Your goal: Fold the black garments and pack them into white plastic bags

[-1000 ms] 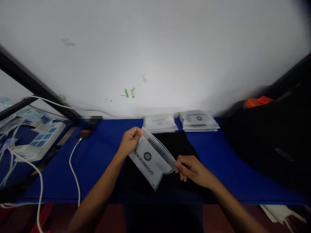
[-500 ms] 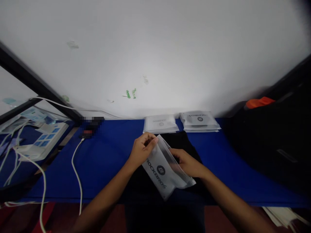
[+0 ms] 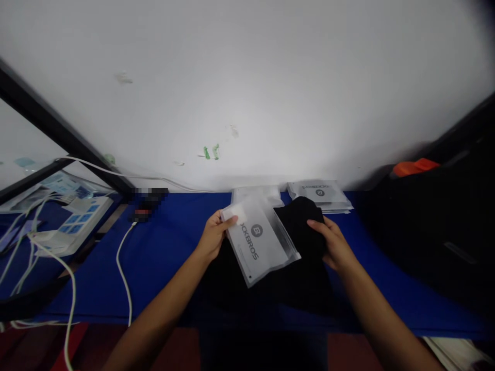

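Note:
A frosted zip bag (image 3: pixel 266 252) with dark ROCKBROS lettering is pinched at its left end by my left hand (image 3: pixel 216 232), thumb on top. A small white patch shows at the bag's upper left corner. Its slider side faces right. My right hand (image 3: pixel 330 239) grips a piece of black cloth (image 3: pixel 299 221), thumb over the front and fingers behind. The held cloth is raised beside the bag's right edge. More black fabric spreads beneath the bag on the blue table; where one piece ends and another starts I cannot tell.
Against the wall lie one printed bag (image 3: pixel 257 193), partly covered, and a stack of similar bags (image 3: pixel 320 196). A large black bag with an orange part (image 3: pixel 415 167) fills the right side. At left are a power strip (image 3: pixel 81 221), a dark device (image 3: pixel 145 206) and white cables (image 3: pixel 119 263).
My right hand has come away from the zip bag's opening and now holds up black cloth at the right. The bag has turned flatter, with my left hand still on it.

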Tool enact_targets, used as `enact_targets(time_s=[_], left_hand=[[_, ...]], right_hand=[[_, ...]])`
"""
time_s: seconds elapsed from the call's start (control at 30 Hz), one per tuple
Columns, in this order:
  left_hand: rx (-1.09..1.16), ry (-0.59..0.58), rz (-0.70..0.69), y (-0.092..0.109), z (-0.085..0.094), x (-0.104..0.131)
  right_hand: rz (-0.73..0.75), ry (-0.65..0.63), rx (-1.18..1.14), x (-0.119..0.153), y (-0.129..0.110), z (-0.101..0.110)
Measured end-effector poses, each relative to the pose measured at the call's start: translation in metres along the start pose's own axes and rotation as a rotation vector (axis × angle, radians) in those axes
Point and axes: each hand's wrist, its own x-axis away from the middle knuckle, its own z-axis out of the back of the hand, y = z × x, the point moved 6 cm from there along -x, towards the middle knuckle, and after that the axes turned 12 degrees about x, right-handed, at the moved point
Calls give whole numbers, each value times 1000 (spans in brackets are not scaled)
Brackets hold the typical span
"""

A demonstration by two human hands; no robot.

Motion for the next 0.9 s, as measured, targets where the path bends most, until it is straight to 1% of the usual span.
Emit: enact_targets(time_s=[0.07,0.13,0.2,0.27,0.3,0.37,0.43,0.5,0.53,0.57,0.63,0.67,0.7,0.83,0.9], left_hand=[[82,26,35,-1,-4,-8],[140,41,89,-10,-12,-12],[168,10,170,-24,-23,-10],[157,-53,274,-38,-33,-3],[146,-85,322,-43,-36,3],[136,-154,381,-47,-39,16],[138,-254,400,-46,-43,28],[120,-325,383,-44,-44,35],[105,-312,349,-42,-43,33],[81,-254,284,-38,-39,28],[26,-55,88,-28,-26,6],[-28,71,-37,-19,-18,-7],[-62,138,-92,-15,-14,-22],[-229,295,-222,1,-1,-88],[-359,336,-282,8,1,-113]], right_hand=[[-47,-42,-15,1,6,1],[-90,-144,-15,6,13,-8],[-128,-247,-29,13,21,-21],[-146,-293,-60,16,28,-31],[-145,-285,-79,16,30,-32],[-117,-199,-129,12,31,-29],[-75,-66,-180,7,29,-20],[-46,21,-203,4,25,-14],[-41,33,-204,3,24,-14],[-42,28,-200,3,23,-14],[-45,-11,-186,4,23,-17],[-50,-45,-173,6,23,-19],[-59,-88,-151,8,24,-21],[-109,-290,-30,16,33,-28],[-124,-341,7,19,36,-29]])
